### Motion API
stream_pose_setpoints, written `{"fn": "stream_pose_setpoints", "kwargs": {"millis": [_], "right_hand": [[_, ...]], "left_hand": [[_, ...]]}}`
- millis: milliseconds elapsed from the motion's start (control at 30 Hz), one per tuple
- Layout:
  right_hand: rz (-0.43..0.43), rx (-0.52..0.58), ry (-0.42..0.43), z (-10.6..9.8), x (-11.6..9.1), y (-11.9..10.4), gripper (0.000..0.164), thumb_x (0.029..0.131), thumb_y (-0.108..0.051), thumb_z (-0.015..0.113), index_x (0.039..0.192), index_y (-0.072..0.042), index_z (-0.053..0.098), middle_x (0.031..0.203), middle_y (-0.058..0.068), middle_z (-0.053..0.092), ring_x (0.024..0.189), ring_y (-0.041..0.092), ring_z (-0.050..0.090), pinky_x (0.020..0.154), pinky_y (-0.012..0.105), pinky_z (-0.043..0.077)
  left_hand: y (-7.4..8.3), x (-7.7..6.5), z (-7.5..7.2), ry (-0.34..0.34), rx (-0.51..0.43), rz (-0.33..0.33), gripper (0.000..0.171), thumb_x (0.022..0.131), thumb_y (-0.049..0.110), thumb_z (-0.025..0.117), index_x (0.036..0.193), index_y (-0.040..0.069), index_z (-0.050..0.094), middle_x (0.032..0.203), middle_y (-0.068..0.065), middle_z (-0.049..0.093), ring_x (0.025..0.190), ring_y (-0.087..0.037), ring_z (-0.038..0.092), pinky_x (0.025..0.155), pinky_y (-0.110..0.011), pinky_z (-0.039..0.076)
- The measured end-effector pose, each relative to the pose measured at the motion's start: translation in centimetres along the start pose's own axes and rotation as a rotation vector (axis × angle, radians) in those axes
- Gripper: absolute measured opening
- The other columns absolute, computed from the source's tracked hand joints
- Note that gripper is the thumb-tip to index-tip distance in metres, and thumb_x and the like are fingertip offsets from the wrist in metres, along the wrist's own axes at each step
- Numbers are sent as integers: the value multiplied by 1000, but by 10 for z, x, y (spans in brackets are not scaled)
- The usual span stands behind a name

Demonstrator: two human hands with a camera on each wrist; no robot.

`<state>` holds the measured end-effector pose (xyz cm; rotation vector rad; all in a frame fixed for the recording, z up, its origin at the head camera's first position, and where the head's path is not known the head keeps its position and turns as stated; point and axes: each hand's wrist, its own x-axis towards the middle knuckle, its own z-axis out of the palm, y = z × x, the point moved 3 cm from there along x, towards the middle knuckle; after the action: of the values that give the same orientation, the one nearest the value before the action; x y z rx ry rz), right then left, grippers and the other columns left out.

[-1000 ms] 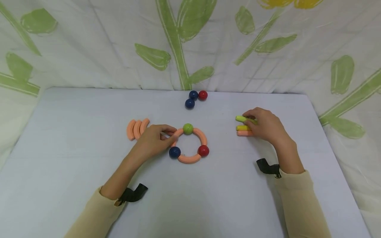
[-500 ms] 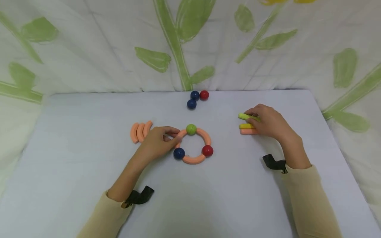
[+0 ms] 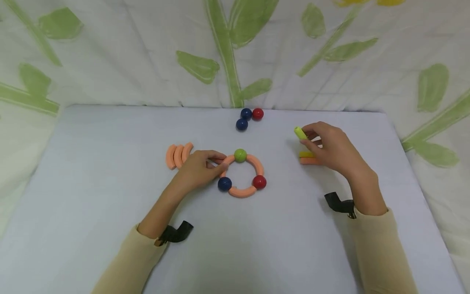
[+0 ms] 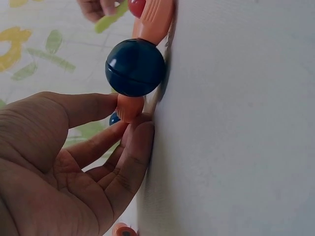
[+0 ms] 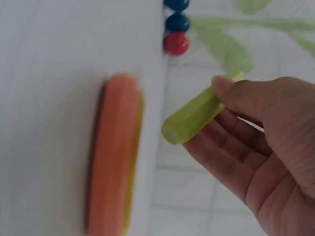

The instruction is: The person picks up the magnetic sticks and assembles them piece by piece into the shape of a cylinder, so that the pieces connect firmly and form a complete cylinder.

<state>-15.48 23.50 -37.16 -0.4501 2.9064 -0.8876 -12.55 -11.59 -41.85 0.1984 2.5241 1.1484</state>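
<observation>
My left hand (image 3: 201, 168) pinches one curved orange rod (image 4: 130, 107) of a ring lying on the table. The ring joins three curved orange rods with a green ball (image 3: 240, 155), a red ball (image 3: 259, 182) and a dark blue ball (image 4: 135, 67). At the right, my right hand (image 3: 327, 147) holds a straight yellow-green rod (image 5: 194, 115) between thumb and fingers, raised off the table and tilted. Beneath that hand a yellow rod (image 3: 306, 154) and a straight orange rod (image 5: 114, 157) lie side by side, partly hidden by it in the head view.
Three loose curved orange rods (image 3: 178, 156) lie left of the ring, partly behind the left hand. Two blue balls (image 3: 242, 124) and a red ball (image 3: 258, 114) sit near the white table's (image 3: 235, 245) far edge. A cloth with painted leaves (image 3: 198, 65) hangs behind.
My right hand has lifted the yellow-green rod off the table from beside the yellow one and tipped it. The left hand keeps its pinch on the ring. The head view has shifted slightly.
</observation>
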Motion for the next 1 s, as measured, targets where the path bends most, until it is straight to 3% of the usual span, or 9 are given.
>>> {"fn": "stream_pose_setpoints", "kwargs": {"millis": [167, 367, 633, 833, 1000], "right_hand": [[-108, 67, 35, 4, -3, -31, 28, 98, -8, 74, 126, -6, 67, 117, 8, 74, 104, 29, 77, 91, 44, 62], [-182, 130, 30, 18, -6, -48, 27, 93, -4, 79, 119, -5, 69, 112, 6, 75, 100, 23, 78, 88, 39, 64], [-260, 353, 85, 42, -27, -62, 28, 90, 4, 78, 115, -4, 68, 108, 3, 74, 99, 9, 74, 88, 22, 62], [-254, 474, 150, 56, -45, -68, 32, 89, 8, 78, 118, -2, 68, 110, 7, 73, 105, 9, 70, 88, 23, 62], [-283, 541, 133, 64, -50, -73, 31, 90, 8, 78, 118, -2, 68, 111, 9, 72, 107, 13, 71, 88, 27, 63]], "left_hand": [[0, 0, -3, -6, -8, -5, 38, 100, 34, 72, 131, 13, 74, 122, -4, 78, 91, -18, 71, 76, -27, 53], [1, -1, -3, 3, -7, -7, 38, 102, 37, 71, 132, 13, 74, 123, -5, 78, 95, -20, 71, 79, -29, 54], [3, 0, 0, -5, -2, 12, 39, 101, 37, 71, 132, 13, 74, 125, -5, 77, 94, -20, 72, 79, -29, 54], [2, 0, 0, -8, 5, 16, 39, 102, 37, 70, 132, 13, 73, 123, -6, 78, 94, -20, 71, 78, -29, 53], [2, 0, 1, -3, 16, 0, 38, 102, 36, 70, 132, 13, 73, 123, -6, 78, 97, -21, 72, 79, -30, 54]]}}
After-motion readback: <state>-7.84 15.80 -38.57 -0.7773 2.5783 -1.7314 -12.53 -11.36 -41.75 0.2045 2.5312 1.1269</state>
